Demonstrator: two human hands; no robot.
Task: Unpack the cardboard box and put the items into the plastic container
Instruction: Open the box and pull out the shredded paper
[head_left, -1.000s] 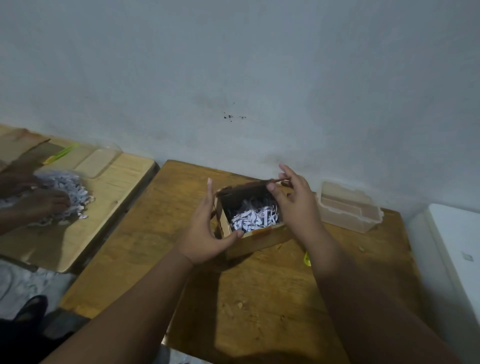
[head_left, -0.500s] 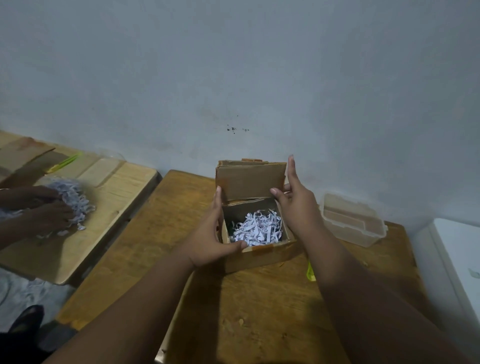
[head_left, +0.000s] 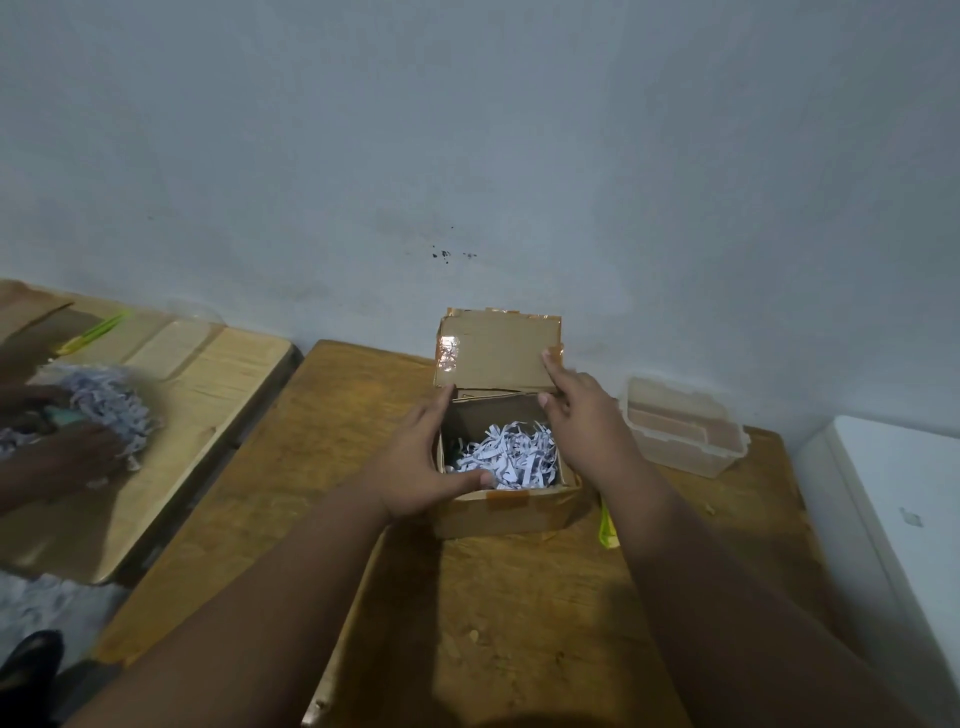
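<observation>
A small cardboard box (head_left: 511, 514) stands open on the wooden table (head_left: 467, 623), its lid flap (head_left: 496, 353) raised upright against the wall. White shredded paper (head_left: 511, 454) fills the inside. My left hand (head_left: 421, 462) grips the box's left wall, thumb hooked over the front rim. My right hand (head_left: 582, 421) rests at the right wall, fingers spread, one fingertip touching the flap's right edge. A clear plastic container (head_left: 685, 428) sits open to the right of the box, with nothing visible in it.
A yellow-green object (head_left: 605, 525) lies just right of the box, partly under my right arm. On a second table (head_left: 171, 415) at left, another person's hands (head_left: 67, 457) work in a pile of shredded paper. A white appliance (head_left: 904, 519) stands at far right.
The lid flap has swung from half-closed to fully upright. My right hand followed it up and now sits by its right edge. My left hand kept its hold on the box.
</observation>
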